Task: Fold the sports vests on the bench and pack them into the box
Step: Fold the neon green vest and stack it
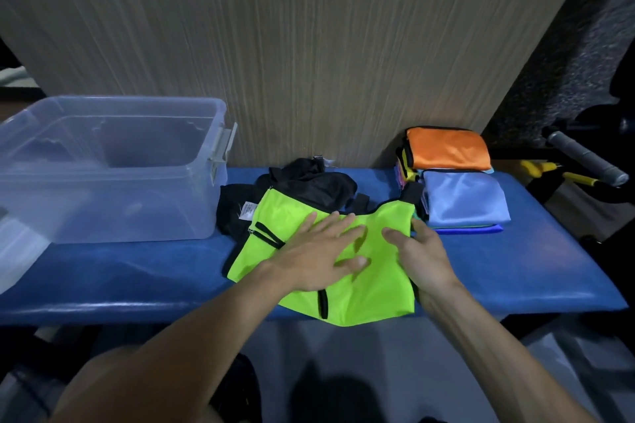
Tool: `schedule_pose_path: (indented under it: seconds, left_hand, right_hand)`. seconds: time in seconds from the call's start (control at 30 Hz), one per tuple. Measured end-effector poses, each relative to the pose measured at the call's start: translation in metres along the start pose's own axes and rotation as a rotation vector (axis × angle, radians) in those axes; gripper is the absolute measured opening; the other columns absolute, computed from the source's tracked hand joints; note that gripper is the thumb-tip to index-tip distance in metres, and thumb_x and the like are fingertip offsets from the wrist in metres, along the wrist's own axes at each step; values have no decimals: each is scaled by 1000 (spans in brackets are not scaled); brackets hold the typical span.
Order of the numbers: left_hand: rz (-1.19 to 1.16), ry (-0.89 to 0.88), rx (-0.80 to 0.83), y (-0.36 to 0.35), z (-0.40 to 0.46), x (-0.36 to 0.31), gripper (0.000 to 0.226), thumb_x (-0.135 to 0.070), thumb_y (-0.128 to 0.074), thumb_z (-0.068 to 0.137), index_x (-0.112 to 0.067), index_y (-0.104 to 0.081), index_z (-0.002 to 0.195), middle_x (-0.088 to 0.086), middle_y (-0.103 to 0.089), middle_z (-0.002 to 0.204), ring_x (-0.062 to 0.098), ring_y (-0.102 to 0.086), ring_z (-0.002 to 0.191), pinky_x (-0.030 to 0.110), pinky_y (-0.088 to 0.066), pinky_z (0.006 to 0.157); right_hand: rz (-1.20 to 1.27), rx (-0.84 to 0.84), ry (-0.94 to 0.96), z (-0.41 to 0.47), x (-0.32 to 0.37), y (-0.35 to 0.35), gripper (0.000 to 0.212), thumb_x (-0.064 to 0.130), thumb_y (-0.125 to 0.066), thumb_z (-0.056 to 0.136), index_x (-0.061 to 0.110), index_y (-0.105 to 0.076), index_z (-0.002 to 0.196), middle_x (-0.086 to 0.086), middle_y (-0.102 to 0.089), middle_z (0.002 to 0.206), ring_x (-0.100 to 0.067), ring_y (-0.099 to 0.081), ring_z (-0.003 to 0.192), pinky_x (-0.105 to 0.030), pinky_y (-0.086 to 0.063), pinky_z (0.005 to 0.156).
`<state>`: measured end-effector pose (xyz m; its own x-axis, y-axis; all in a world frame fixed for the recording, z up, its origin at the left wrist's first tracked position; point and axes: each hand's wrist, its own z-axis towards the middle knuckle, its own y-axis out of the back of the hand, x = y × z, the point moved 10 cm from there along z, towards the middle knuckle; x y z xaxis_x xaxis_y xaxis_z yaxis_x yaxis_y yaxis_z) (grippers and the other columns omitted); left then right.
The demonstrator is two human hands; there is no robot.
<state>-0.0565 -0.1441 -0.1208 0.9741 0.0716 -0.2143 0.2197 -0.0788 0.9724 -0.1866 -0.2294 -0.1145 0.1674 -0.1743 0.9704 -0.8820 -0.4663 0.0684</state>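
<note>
Blue padded tabletop (515, 271): neon-green mesh sports vest (374, 282) at front edge, clear plastic box (113, 161) left. Our left hand (319, 254) presses it flat; right hand (426, 257) pinches its edge. Thin, slippery; we'd grip seams.

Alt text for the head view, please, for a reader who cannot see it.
Both hands rest on a neon green vest spread on a blue bench: left hand flat, right hand at its right edge. Clear plastic box left, black vests behind, folded vests stacked right.
</note>
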Motion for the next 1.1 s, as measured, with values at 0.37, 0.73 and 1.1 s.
schedule_pose_path:
  seconds: [0.37,0.73,1.1]
  left_hand:
    - [-1150,441,-299,60,-55,108,27,-35,-51,105,-17,-68,96,-1,-63,83,17,-58,76,26,-49,61]
    - [-845,623,-420,50,-47,162,24,-19,-56,100,-19,-65,77,-2,-56,63,15,-52,59,27,-41,54]
    - [-331,533,-516,54,-34,163,23,-27,-39,109,-19,-42,88,-7,-42,71,27,-46,81,34,-28,66]
  right_hand:
    - [-277,263,167,-13,39,-166,28,19,-60,94,11,-51,119,-9,-67,82,-23,-62,49,-51,-58,51]
    - [-531,441,450,-21,25,-197,53,21,-62,93,21,-48,144,5,-66,85,-9,-60,75,-24,-46,67]
    - [-1094,265,958,-76,-28,-160,60,46,-45,97,16,-47,149,-2,-43,156,-31,-33,147,-52,-31,117]
